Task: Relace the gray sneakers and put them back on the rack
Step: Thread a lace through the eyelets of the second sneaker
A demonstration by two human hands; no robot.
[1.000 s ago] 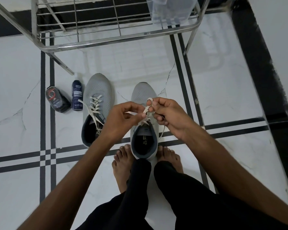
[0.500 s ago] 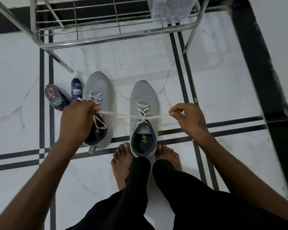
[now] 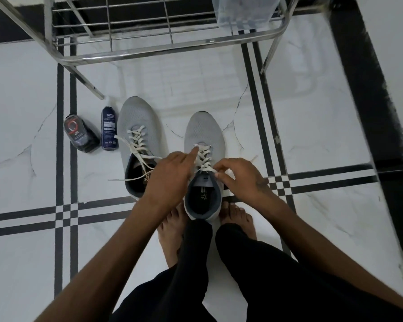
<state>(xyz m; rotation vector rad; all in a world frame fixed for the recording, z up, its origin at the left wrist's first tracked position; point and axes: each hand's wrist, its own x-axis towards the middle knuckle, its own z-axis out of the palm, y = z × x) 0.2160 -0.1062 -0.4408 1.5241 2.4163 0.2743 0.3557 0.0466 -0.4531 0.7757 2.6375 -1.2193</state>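
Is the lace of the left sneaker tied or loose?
Loose. The left sneaker has its lace ends trailing free, one onto the floor, with no bow.

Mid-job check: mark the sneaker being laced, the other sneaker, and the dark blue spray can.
laced sneaker (image 3: 201, 130), head view, on its gray toe.
other sneaker (image 3: 137, 115), head view, on its gray toe.
dark blue spray can (image 3: 109, 129), head view, on its label.

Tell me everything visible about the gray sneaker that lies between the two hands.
The gray sneaker stands upright on the white floor, toe pointing toward the metal rack, heel between the person's bare feet. Its upper looks like knit mesh, with a darker gray collar and lining and a pale sole edge. White laces cross over the tongue. The left hand touches the upper laces with an extended finger; the right hand pinches the lace near the tongue.
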